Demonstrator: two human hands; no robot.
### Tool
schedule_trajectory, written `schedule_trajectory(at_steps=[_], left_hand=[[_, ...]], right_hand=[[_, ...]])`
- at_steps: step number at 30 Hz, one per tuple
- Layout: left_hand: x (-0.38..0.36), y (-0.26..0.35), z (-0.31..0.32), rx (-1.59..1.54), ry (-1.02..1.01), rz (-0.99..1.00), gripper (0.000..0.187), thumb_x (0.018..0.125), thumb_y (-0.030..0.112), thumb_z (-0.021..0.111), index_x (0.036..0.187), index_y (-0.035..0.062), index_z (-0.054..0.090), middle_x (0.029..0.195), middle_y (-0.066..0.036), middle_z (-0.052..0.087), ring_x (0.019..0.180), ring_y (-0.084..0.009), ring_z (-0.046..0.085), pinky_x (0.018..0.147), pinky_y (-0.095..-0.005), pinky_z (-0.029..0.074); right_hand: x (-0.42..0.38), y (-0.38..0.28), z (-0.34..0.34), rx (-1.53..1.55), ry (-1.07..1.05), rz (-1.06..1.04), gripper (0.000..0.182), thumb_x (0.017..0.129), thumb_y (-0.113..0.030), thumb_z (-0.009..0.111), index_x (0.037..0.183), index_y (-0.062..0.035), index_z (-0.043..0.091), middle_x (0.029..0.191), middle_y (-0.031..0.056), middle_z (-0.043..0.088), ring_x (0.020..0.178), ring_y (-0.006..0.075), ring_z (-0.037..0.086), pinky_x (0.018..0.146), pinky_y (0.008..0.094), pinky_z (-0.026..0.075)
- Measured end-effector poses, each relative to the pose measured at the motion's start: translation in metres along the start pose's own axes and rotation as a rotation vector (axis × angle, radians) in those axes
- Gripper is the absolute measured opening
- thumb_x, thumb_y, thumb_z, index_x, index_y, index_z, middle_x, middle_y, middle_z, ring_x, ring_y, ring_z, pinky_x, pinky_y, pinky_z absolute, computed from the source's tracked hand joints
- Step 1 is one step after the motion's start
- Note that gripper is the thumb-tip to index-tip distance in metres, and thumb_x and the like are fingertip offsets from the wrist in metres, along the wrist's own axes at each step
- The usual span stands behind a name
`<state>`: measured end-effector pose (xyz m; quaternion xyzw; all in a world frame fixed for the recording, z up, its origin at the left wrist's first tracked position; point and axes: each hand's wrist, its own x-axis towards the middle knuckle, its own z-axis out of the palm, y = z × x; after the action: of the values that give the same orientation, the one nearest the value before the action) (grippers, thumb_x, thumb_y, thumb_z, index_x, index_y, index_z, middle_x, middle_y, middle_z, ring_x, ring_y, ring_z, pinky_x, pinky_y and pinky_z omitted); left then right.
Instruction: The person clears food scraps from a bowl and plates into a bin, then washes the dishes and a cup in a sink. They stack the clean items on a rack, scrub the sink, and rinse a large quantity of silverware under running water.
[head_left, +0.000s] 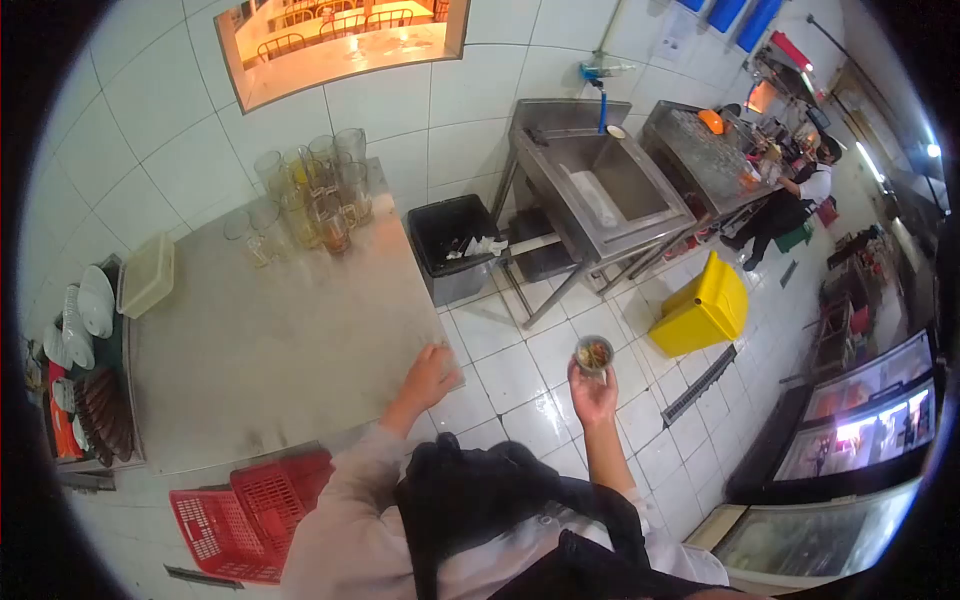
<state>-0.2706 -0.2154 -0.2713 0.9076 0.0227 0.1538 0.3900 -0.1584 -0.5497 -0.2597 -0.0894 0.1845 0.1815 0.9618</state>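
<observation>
My right hand is closed around a small glass with bits of food scraps or other small pieces inside. It is held upright above the tiled floor. My left hand is beside the right edge of the metal table, its fingers curled and slightly blurred; nothing shows in them. Several glass mugs, some with amber or yellow liquid left in them, stand together at the table's back corner.
A black bin with waste stands beside the table, then a steel sink. A yellow bin is on the floor. Left are a plastic tub and white dishes; red crates lie below. A person works farther back.
</observation>
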Motion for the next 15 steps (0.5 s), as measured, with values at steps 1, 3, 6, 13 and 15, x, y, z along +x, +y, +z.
schedule_trajectory(at_steps=[1, 3, 6, 13, 15], left_hand=[[0.019, 0.006, 0.004, 0.012, -0.027, 0.012, 0.035, 0.080, 0.020, 0.066, 0.107, 0.0020, 0.055, 0.106, -0.016, 0.053, 0.099, -0.0326, 0.054, 0.085, -0.0395, 0.046], [0.040, 0.004, 0.016, 0.029, -0.059, 0.010, 0.035, 0.079, 0.019, 0.066, 0.107, 0.0021, 0.055, 0.107, -0.016, 0.053, 0.100, -0.0338, 0.053, 0.087, -0.0404, 0.045], [0.069, -0.017, 0.037, 0.074, -0.044, 0.070, 0.033, 0.078, 0.018, 0.066, 0.105, 0.0017, 0.056, 0.104, -0.015, 0.053, 0.099, -0.0338, 0.054, 0.087, -0.0409, 0.045], [0.062, -0.026, 0.052, 0.279, -0.040, -0.043, 0.033, 0.077, 0.023, 0.067, 0.098, -0.0010, 0.058, 0.104, -0.016, 0.057, 0.100, -0.0332, 0.055, 0.088, -0.0407, 0.045], [0.071, -0.016, 0.050, 0.276, -0.094, -0.125, 0.035, 0.076, 0.024, 0.067, 0.098, -0.0012, 0.059, 0.105, -0.016, 0.058, 0.100, -0.0334, 0.055, 0.088, -0.0405, 0.045]], right_hand=[[0.022, 0.007, 0.016, -0.047, -0.011, 0.018, 0.044, 0.094, -0.033, 0.043, 0.125, -0.0013, 0.048, 0.124, 0.0196, 0.052, 0.112, 0.0361, 0.049, 0.092, 0.0425, 0.047], [0.062, 0.019, 0.053, -0.182, -0.027, 0.013, 0.040, 0.095, -0.029, 0.044, 0.123, -0.0011, 0.048, 0.123, 0.0171, 0.052, 0.112, 0.0328, 0.050, 0.094, 0.0419, 0.046], [0.135, 0.034, 0.127, -0.459, -0.148, -0.071, 0.036, 0.094, -0.024, 0.050, 0.122, -0.0018, 0.048, 0.123, 0.0140, 0.052, 0.113, 0.0291, 0.050, 0.096, 0.0405, 0.045], [0.294, 0.108, 0.219, -1.284, -0.516, -0.806, 0.042, 0.085, -0.016, 0.067, 0.121, -0.0048, 0.048, 0.114, 0.0077, 0.045, 0.095, 0.0184, 0.046, 0.086, 0.0325, 0.041], [0.343, 0.133, 0.211, -1.590, -0.499, -0.964, 0.051, 0.077, -0.012, 0.073, 0.121, -0.0052, 0.049, 0.115, 0.0137, 0.043, 0.102, 0.0260, 0.044, 0.088, 0.0358, 0.039]])
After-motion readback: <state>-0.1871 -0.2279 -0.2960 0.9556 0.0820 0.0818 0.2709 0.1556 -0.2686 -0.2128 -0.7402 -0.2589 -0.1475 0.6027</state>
